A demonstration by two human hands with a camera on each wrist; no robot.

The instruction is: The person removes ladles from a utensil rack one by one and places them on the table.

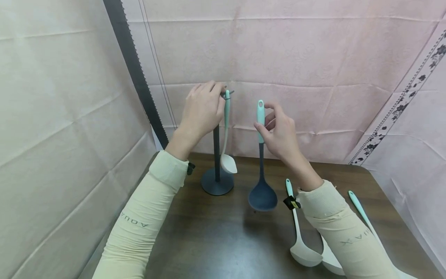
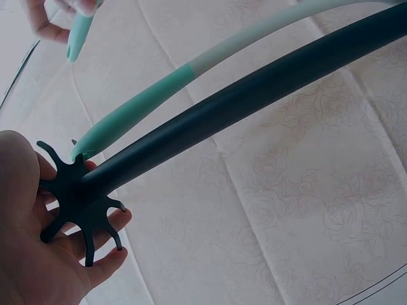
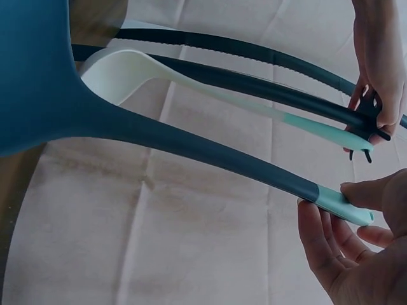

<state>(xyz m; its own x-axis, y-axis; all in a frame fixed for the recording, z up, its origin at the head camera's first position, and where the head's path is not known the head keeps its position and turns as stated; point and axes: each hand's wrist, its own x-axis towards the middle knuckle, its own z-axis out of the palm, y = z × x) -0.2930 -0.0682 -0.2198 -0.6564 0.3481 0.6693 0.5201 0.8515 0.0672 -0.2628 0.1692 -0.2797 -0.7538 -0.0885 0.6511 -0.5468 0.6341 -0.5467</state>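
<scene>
A dark utensil stand (image 1: 216, 147) with a round base and a ring of hooks (image 2: 79, 197) at its top stands on the table. My left hand (image 1: 203, 110) grips that hooked top with thumb and fingers. From one hook hangs a white ladle (image 1: 228, 163) by its mint-green handle, bowl down beside the pole. To the right, my right hand (image 1: 280, 131) pinches the mint handle of a dark blue ladle (image 1: 263, 197) between thumb and fingers. This ladle is upright, its bowl low and apart from the stand. In the right wrist view its bowl (image 3: 32, 82) is cut off by the frame.
On the brown table (image 1: 209, 232) at the right lies another white ladle (image 1: 306, 255) with a mint handle. Beside it are a white utensil head (image 1: 331, 259) and a mint handle (image 1: 359, 205), both partly behind my right sleeve. Cloth walls (image 1: 296, 50) enclose the table.
</scene>
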